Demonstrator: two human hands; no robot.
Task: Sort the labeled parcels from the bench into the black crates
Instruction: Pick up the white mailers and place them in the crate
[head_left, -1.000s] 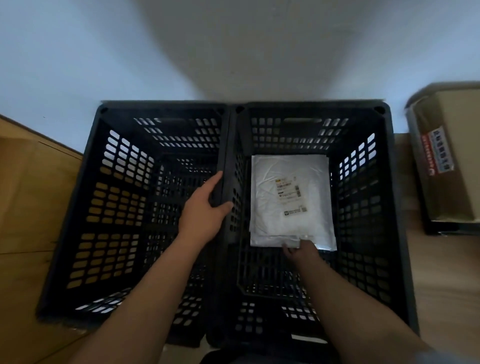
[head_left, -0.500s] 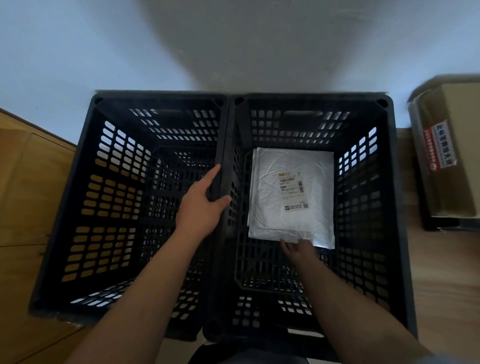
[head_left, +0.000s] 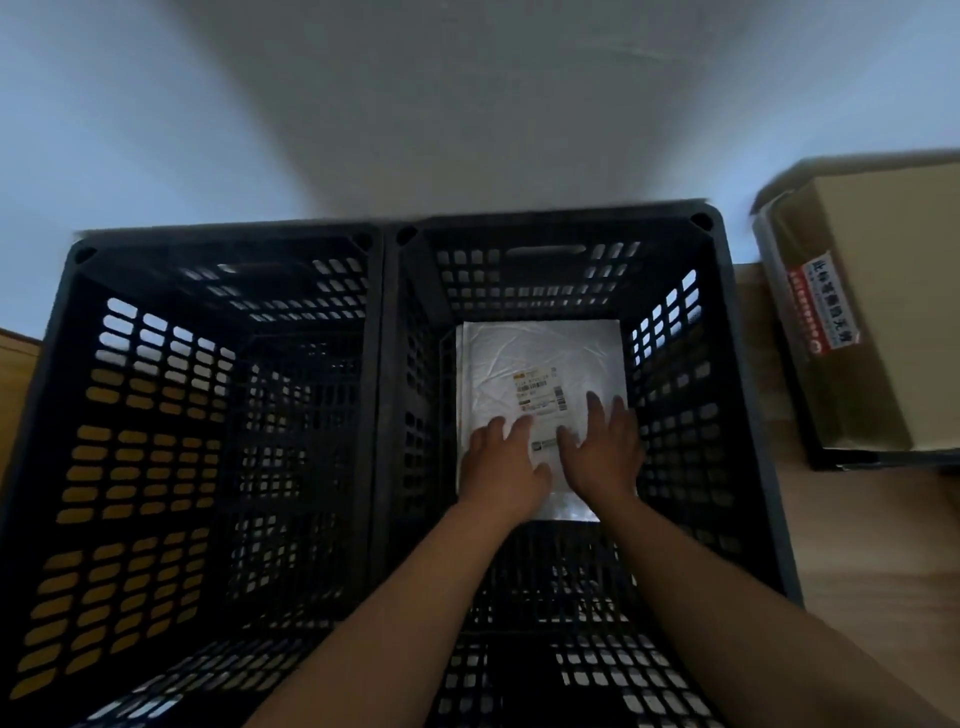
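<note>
Both hands (head_left: 553, 462) flat on parcel (head_left: 535, 364) (walls (head_left: 670, 332) close).

A cardboard box (head_left: 878, 306) is seen at the right edge, partly cut off by the frame. A red and white label (head_left: 820, 303) with printed characters is stuck on its near-left face. The box is set on a dark base (head_left: 852, 458), which rests on a wooden floor (head_left: 857, 540). A pale wall (head_left: 467, 104) fills the upper part of the view. A strip of wooden panel (head_left: 15, 364) shows at the left edge.
</note>
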